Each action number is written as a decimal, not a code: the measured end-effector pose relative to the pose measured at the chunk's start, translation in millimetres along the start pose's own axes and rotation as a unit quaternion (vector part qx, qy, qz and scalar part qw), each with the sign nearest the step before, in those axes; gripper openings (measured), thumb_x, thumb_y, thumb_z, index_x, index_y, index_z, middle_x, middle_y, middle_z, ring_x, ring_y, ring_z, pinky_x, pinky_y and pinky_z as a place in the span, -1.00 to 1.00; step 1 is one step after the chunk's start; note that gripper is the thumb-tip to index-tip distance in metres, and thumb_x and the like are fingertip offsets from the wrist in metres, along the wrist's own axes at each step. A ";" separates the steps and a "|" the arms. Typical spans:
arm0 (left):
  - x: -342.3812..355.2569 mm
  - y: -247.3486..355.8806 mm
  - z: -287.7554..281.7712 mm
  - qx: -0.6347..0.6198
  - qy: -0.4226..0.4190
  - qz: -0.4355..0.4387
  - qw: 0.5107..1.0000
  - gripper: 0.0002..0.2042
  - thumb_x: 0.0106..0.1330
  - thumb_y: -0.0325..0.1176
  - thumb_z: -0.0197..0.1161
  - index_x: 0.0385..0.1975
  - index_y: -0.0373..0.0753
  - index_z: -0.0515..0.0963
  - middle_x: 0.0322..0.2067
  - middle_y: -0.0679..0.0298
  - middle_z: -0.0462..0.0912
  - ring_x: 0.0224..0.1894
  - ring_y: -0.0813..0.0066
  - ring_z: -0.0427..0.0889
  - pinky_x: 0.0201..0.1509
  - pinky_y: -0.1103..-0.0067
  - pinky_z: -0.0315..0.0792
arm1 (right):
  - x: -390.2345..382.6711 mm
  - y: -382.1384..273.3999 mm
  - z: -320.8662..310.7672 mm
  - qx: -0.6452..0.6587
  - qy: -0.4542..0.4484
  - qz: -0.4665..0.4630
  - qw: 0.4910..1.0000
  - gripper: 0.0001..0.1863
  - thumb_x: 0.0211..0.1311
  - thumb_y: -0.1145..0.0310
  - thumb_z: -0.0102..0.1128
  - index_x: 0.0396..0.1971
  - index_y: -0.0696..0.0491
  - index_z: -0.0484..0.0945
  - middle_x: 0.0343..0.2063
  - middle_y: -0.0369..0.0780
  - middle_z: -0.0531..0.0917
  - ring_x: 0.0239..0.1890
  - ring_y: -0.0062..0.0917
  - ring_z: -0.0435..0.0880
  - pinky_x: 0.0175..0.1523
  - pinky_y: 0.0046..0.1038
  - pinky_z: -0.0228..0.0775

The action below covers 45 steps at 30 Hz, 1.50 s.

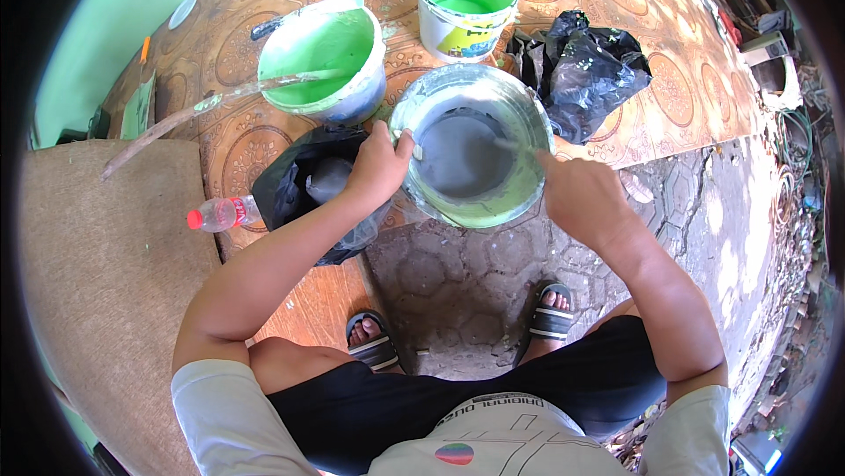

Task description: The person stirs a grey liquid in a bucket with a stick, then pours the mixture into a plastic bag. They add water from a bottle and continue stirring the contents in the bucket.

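Observation:
My left hand (383,163) grips the left rim of a bucket (475,207) with grey, smooth material in it. My right hand (581,194) is closed at the bucket's right side on a stirring tool (510,146), whose end reaches into the grey material and is hard to make out. Beside my left hand lies an open black plastic bag (286,190) with a greyish bundle inside, and a red-capped clear bottle (220,214) lies next to it.
Behind are two buckets of green paint (321,102) (462,36), a long stick (176,115), a flat scraper (308,9) and a crumpled black bag (598,71). A brown board (114,265) lies left. My sandaled feet stand below, near a patterned tiled edge (669,106).

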State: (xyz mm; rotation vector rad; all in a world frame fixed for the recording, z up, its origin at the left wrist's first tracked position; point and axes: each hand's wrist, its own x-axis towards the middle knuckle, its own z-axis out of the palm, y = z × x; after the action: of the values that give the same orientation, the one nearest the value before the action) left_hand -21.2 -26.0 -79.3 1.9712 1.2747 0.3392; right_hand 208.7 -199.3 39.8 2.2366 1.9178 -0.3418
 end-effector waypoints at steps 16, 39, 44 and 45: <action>2.0 7.1 -6.5 0.007 -0.028 -0.009 1.000 -0.53 0.42 -0.09 0.07 -0.15 -0.54 0.33 -0.21 -0.45 0.56 -0.08 -0.39 0.57 0.03 0.05 0.44 | 5.2 -11.5 25.5 0.002 -0.066 -0.002 0.998 -0.61 0.24 0.43 0.01 0.07 0.19 0.48 -0.49 -0.06 0.72 -0.42 -0.19 0.76 -0.30 -0.19 0.60; 2.5 9.6 -8.9 0.030 -0.028 0.027 0.999 -0.55 0.43 -0.10 0.07 -0.21 -0.54 0.35 -0.27 -0.40 0.58 -0.13 -0.35 0.59 -0.01 0.08 0.45 | 15.7 -21.1 31.1 0.005 -0.070 -0.007 0.998 -0.46 0.25 0.45 -0.04 0.26 0.21 0.40 -0.47 -0.04 0.73 -0.42 -0.20 0.77 -0.28 -0.18 0.61; 4.5 17.0 -12.0 0.031 -0.021 0.042 0.998 -0.57 0.43 -0.11 0.09 -0.22 -0.50 0.36 -0.31 -0.36 0.59 -0.17 -0.33 0.60 -0.05 0.07 0.46 | 12.4 -16.6 32.5 -0.024 -0.026 -0.010 0.999 -0.46 0.25 0.46 -0.04 0.26 0.22 0.39 -0.49 -0.07 0.72 -0.44 -0.22 0.76 -0.31 -0.22 0.60; 5.2 19.6 -12.8 0.031 -0.017 0.046 0.998 -0.58 0.42 -0.12 0.09 -0.23 -0.49 0.36 -0.32 -0.35 0.59 -0.18 -0.32 0.61 -0.07 0.07 0.47 | 12.4 -14.9 29.7 -0.031 -0.036 -0.002 0.999 -0.46 0.25 0.46 -0.03 0.26 0.22 0.40 -0.49 -0.07 0.72 -0.44 -0.22 0.76 -0.31 -0.22 0.60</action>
State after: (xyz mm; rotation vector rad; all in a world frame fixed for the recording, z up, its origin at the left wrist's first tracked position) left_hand -13.1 -20.1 -57.5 2.0836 1.1869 0.3134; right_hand 194.0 -193.5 8.1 2.1531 1.8704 -0.3527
